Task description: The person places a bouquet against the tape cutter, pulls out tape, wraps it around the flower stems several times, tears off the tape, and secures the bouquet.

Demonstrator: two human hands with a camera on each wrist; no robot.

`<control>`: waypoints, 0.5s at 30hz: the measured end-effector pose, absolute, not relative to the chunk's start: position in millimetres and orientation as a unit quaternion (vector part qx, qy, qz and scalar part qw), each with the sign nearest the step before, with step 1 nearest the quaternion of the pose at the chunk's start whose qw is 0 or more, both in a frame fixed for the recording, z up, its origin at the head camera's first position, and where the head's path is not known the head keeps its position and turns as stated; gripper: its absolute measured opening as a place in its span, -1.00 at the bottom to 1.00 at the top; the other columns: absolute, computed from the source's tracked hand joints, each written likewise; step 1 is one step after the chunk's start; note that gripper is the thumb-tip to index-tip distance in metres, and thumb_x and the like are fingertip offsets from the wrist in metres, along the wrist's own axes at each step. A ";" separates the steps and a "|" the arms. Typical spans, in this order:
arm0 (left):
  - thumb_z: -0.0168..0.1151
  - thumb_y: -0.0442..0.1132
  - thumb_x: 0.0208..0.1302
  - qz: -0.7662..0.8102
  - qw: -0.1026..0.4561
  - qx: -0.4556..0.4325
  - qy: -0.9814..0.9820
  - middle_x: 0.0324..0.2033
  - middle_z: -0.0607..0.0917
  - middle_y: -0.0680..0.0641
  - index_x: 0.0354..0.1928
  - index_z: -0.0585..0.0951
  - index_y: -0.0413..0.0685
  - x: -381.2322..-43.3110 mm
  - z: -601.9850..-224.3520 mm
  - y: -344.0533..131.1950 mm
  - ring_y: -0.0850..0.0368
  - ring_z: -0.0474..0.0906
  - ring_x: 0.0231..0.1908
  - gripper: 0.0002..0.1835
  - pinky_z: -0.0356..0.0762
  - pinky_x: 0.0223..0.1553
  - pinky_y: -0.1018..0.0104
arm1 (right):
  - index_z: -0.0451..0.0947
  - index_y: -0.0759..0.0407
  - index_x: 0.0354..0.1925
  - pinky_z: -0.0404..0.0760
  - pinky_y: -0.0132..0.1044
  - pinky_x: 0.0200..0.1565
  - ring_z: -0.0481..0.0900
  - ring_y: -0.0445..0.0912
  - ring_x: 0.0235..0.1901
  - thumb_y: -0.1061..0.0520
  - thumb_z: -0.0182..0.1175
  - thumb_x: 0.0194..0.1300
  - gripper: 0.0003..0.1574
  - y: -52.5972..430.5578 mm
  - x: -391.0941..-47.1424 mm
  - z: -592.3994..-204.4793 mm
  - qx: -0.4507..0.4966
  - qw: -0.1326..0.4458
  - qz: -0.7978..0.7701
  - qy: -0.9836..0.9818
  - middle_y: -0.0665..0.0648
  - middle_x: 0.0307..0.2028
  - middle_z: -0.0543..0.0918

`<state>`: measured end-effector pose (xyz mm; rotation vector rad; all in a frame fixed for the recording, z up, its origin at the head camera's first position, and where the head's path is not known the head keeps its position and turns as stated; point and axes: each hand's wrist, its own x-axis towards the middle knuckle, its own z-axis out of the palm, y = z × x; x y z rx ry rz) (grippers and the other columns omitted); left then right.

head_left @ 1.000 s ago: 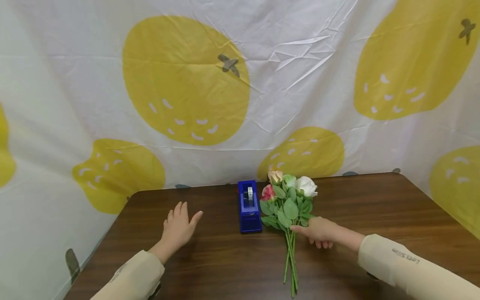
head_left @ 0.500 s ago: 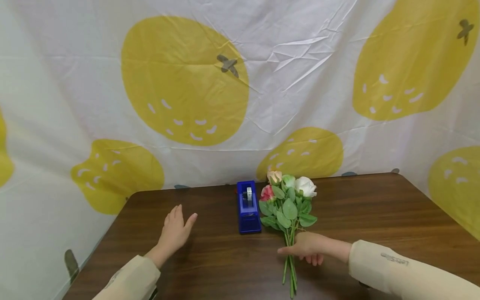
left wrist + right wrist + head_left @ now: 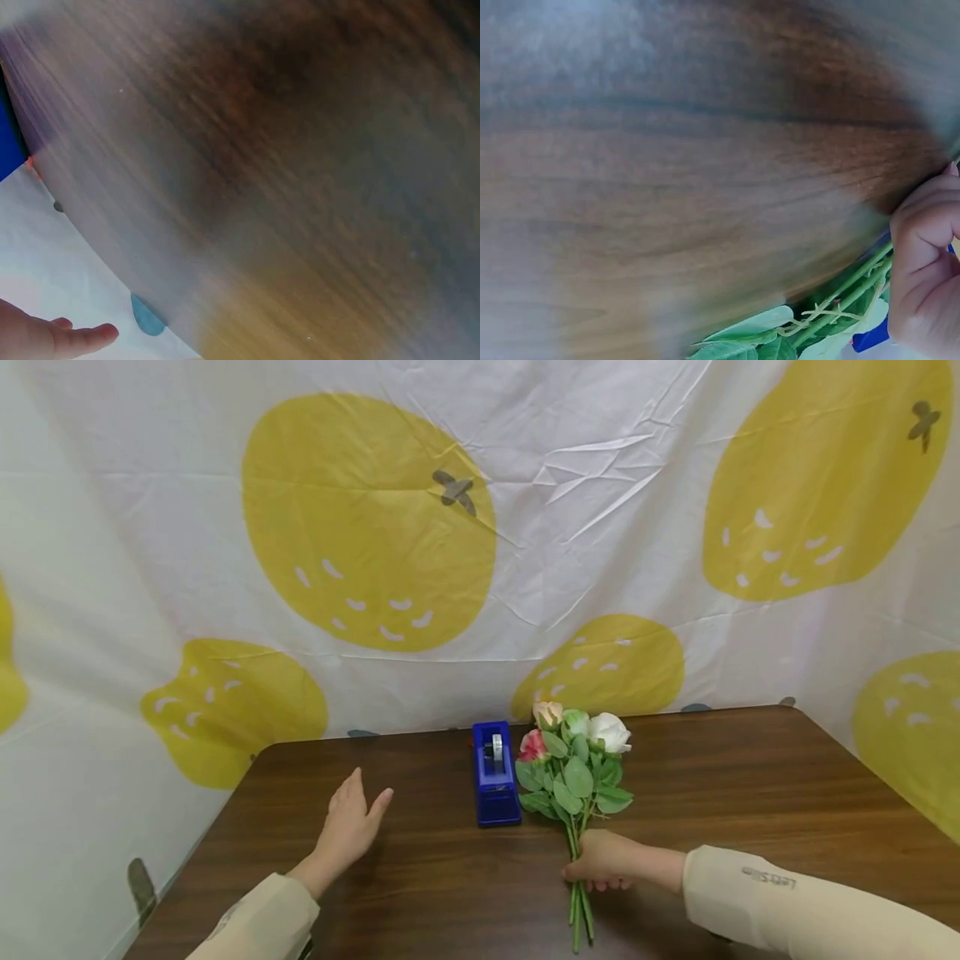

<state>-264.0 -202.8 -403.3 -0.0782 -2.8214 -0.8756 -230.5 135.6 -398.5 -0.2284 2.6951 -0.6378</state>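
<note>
A bunch of roses [image 3: 577, 777] with pink, peach, pale green and white heads lies on the table, stems toward the front edge. Around the green stems, below the leaves, my right hand [image 3: 602, 858] curls its fingers and thumb. The right wrist view shows that curled hand [image 3: 930, 262] beside the stems [image 3: 855, 289]. Left of the flowers stands a blue tape dispenser [image 3: 497, 797] with a roll of tape [image 3: 497, 750] in it. My left hand [image 3: 347, 827] is over the left part of the table, fingers straight and thumb apart, holding nothing.
The dark wooden table [image 3: 420, 877] ends at a white curtain [image 3: 570, 560] printed with large yellow fruit. In the left wrist view, part of the blue dispenser [image 3: 9, 142] shows at the left edge.
My right hand has moved down along the stems and its fingers have closed around them. The left hand has drawn slightly left. The tape dispenser stays in place.
</note>
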 end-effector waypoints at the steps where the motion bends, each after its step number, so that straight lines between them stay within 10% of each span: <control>1: -0.11 -0.01 0.39 -0.296 0.093 -0.027 -0.950 0.28 0.01 -0.52 0.30 -0.09 -0.55 -263.8 -403.1 -202.7 -0.43 -0.11 0.28 -0.23 -0.09 0.26 -0.20 | 0.39 0.17 -0.83 0.10 -0.46 -0.82 0.11 -0.26 -0.90 -0.02 0.23 0.08 -0.51 135.7 -230.6 -399.0 -0.077 0.181 -0.231 0.953 -0.06 -0.91 0.29; 15: -0.10 -0.02 0.38 -0.306 0.103 -0.031 -0.946 0.28 0.03 -0.50 0.32 -0.12 -0.49 -260.8 -402.1 -201.7 -0.42 -0.09 0.28 -0.22 -0.05 0.24 -0.21 | 0.30 0.14 -0.87 0.02 -0.51 -0.83 0.12 -0.30 -0.93 0.19 0.16 0.02 -0.57 140.7 -230.8 -404.9 0.008 0.228 -0.368 0.901 -0.06 -0.94 0.25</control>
